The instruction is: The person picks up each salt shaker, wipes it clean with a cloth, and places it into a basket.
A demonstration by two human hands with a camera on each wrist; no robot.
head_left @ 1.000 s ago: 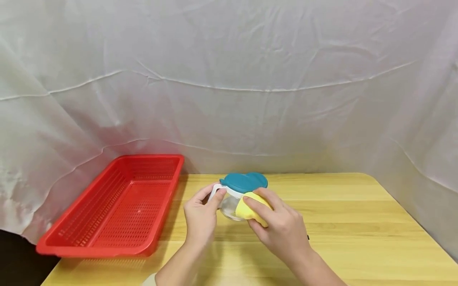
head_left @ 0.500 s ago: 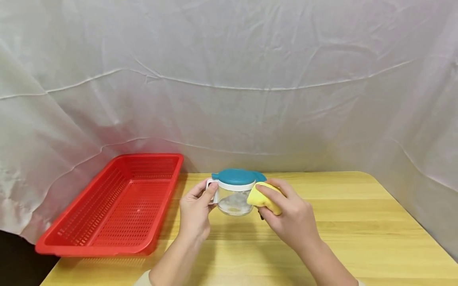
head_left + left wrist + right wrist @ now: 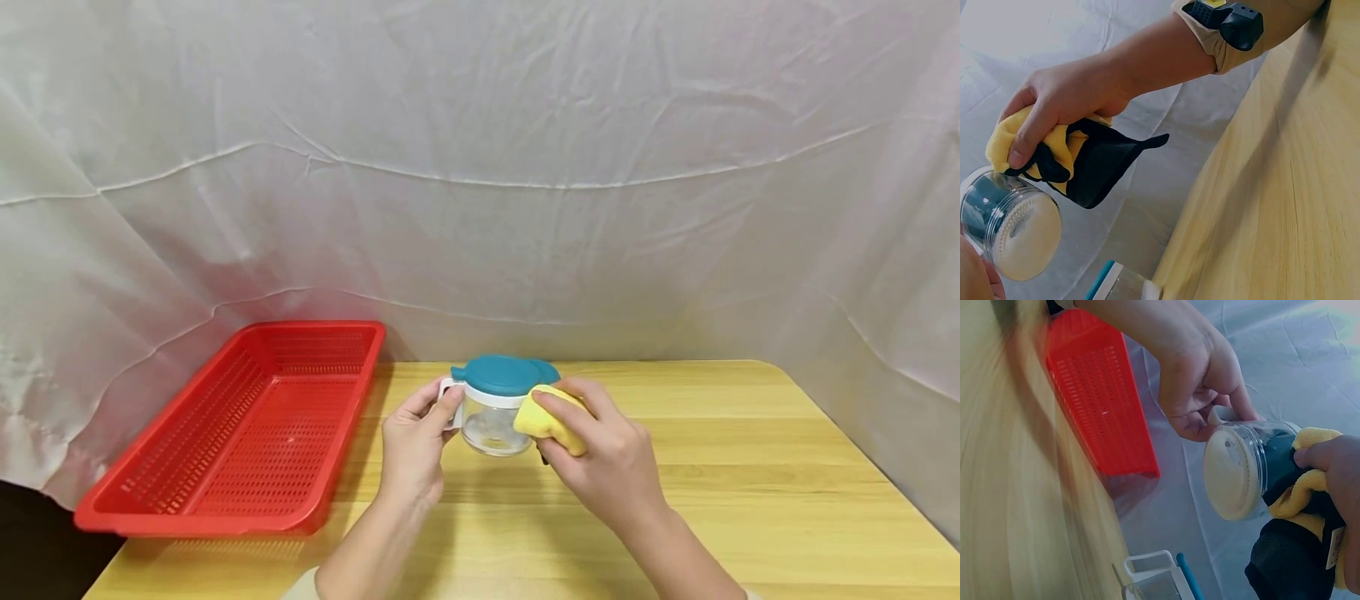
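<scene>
We see both forearms reach in from the near edge of the tabletop (image 3: 750, 483), wrists bent so that the hands face each other over its middle. The left hand (image 3: 415, 437) has its grip pinching the white plastic handle (image 3: 447, 385) of a round, clear jar with a teal lid (image 3: 491, 421), thumb on the near side. The right hand (image 3: 607, 442) has its grip pinching a bunched yellow-and-black fabric cloth (image 3: 551, 421) and presses it to the jar's right side; a black flap hangs below. The jar is lifted off the tabletop, toward the far edge, its lid on. We count two such jars, the second jar (image 3: 1179, 581) standing behind near the far edge, one cloth, and one red rectangular perforated plastic basket (image 3: 202, 525) along the left edge. On the beige right sleeve (image 3: 1210, 47) we see one small black device (image 3: 1241, 26). The tabletop is pale yellow wood grain with a rounded far-right corner; creased pale grey fabric (image 3: 480, 233) hangs beyond its far edge and both sides.
</scene>
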